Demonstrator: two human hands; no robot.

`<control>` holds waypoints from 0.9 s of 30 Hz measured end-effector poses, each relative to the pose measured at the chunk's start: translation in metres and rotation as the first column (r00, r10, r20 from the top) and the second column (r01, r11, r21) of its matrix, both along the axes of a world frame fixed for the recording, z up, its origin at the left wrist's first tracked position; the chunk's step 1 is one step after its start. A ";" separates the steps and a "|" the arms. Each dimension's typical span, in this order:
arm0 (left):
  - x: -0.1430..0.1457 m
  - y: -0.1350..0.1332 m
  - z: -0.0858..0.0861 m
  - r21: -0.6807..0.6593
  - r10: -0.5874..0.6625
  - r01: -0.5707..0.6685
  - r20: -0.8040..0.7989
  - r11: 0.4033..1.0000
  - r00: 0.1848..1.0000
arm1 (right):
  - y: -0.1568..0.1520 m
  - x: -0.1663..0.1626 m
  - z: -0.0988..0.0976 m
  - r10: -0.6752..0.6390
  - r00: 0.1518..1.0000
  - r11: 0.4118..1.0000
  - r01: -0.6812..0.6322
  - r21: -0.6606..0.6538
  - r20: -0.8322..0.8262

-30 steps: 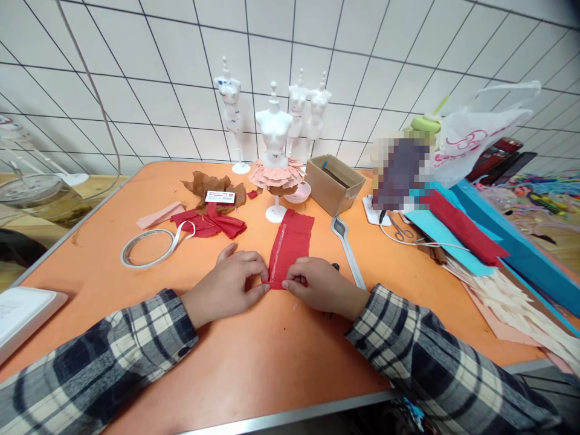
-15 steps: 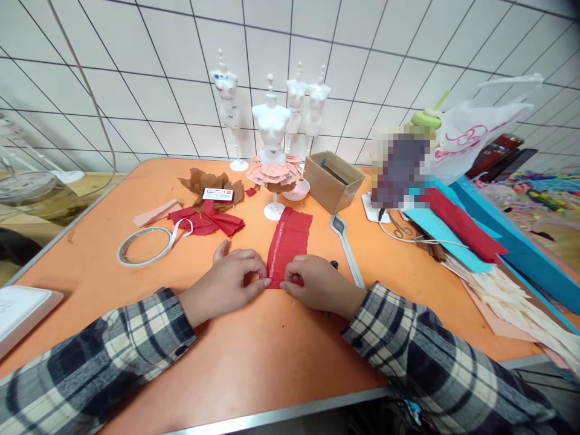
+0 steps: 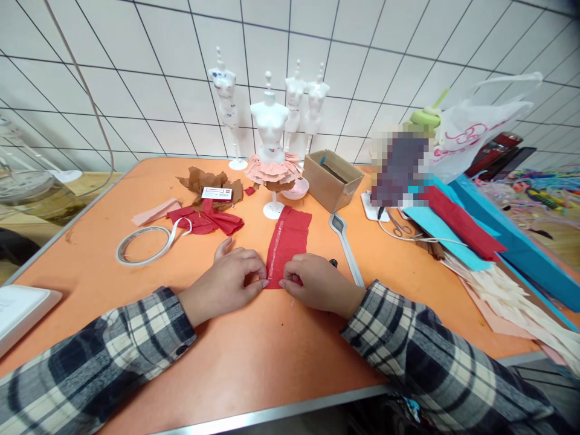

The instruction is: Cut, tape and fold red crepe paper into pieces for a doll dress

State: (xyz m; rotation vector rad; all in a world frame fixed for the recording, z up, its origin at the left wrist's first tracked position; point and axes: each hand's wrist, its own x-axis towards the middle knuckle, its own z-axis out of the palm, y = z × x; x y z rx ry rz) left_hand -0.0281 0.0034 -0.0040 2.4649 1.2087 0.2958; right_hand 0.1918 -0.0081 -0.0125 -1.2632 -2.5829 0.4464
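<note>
A strip of red crepe paper (image 3: 292, 238) lies flat on the orange table, with a shiny band of tape along its left edge. My left hand (image 3: 231, 279) pinches the near left corner of the strip between thumb and forefinger. At the near right edge, my right hand (image 3: 317, 283) has its fingers curled closed on the same paper. Just beyond the strip stands a small white dress form (image 3: 269, 121) wearing a ruffled pink paper skirt (image 3: 272, 171). A roll of white tape (image 3: 142, 246) rests left of my left hand, its loose end curling up.
Red paper scraps (image 3: 194, 221), brown crumpled paper (image 3: 193, 181) and a small white box (image 3: 217, 194) lie at the back left. A cardboard box (image 3: 333, 181), a grey-white tool (image 3: 347, 248) and scissors (image 3: 401, 226) are to the right, before stacked coloured paper (image 3: 457, 238).
Both hands stay almost still on the red paper. The whole view has shifted very slightly.
</note>
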 end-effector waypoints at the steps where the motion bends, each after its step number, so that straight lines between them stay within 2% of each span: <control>1: 0.000 0.000 0.000 0.002 -0.007 0.007 0.002 1.000 1.000 | 0.000 0.000 0.000 -0.007 1.000 1.000 0.007 0.003 0.006; 11: 0.000 0.000 0.001 0.010 -0.031 0.031 -0.014 0.999 0.999 | 0.001 -0.001 -0.002 -0.003 1.000 1.000 0.003 -0.001 0.000; 15: 0.001 -0.001 0.004 0.057 -0.059 0.057 0.031 0.997 0.998 | -0.001 -0.002 0.003 -0.020 0.998 1.000 0.021 -0.002 0.058; 19: 0.001 -0.001 0.004 0.068 -0.049 0.046 0.039 0.997 0.998 | 0.002 0.010 0.012 -0.099 0.983 0.995 0.093 0.043 0.156; 23: -0.001 0.003 -0.002 0.036 -0.032 0.030 0.064 0.999 0.997 | 0.010 0.028 0.022 -0.157 0.970 0.987 0.163 -0.017 0.187; 25: -0.003 0.004 -0.007 0.028 -0.015 0.013 0.078 1.000 0.997 | 0.012 0.031 0.025 -0.129 0.984 0.991 0.132 -0.010 0.126; 27: -0.004 0.005 -0.010 0.022 -0.002 0.000 0.081 1.000 0.997 | 0.009 0.026 0.025 -0.010 0.999 0.999 0.009 0.033 0.040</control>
